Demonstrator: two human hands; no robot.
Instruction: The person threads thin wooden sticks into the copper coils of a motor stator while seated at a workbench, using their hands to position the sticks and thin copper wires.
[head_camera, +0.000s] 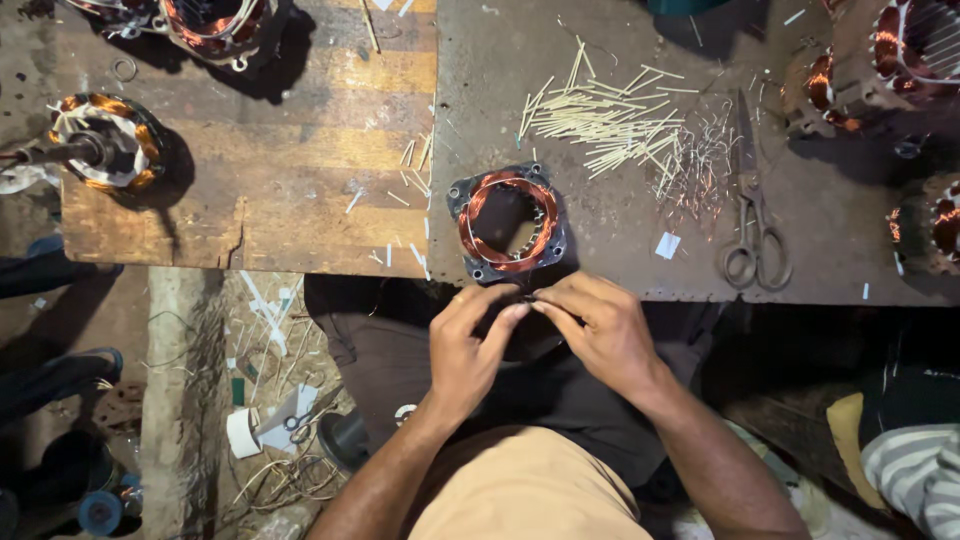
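Your left hand (468, 350) and right hand (600, 330) meet fingertip to fingertip over your lap, both pinched shut on a small dark piece (527, 296) too small to identify. Just beyond, at the metal bench (620, 240) edge, sits a motor stator (507, 222) wound with glossy copper wire. Farther out lie pale thin sticks (605, 120), worn steel scissors (752, 235) and a small white paper tag (667, 245).

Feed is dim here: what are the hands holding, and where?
Both hands, left hand and right hand, pinch something small and dark between their fingertips; what it is cannot be told.
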